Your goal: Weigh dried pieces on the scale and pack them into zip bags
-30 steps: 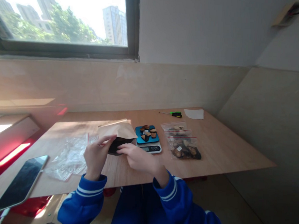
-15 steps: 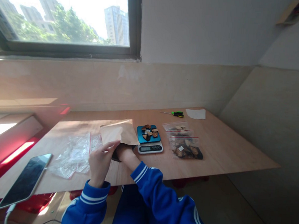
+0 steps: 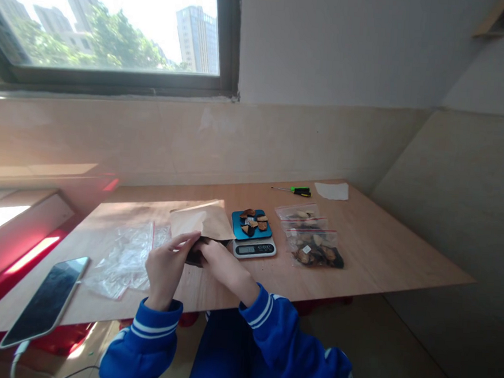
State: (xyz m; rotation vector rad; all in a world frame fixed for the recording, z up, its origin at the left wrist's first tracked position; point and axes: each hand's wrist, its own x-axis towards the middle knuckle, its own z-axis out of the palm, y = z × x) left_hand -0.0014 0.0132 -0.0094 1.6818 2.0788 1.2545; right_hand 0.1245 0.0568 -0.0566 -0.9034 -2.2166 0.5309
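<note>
Your left hand (image 3: pixel 166 269) and right hand (image 3: pixel 223 266) meet over a dark piece (image 3: pixel 195 257), mostly hidden; fingers curve around it, but you cannot tell whether either hand truly grips it. A creased kraft paper pouch (image 3: pixel 200 220) stands just beyond both hands, its lower edge at the dark piece. Status: brown-black chips (image 3: pixel 252 222), some with amber faces, lie on the blue platform of a digital scale (image 3: pixel 254 248), just right of your right hand. Farther right, two zip bags (image 3: pixel 312 246) hold more rough chunks. Left of your left hand, a crumpled clear plastic bag (image 3: pixel 126 258) lies on the wooden counter (image 3: pixel 380 261).
</note>
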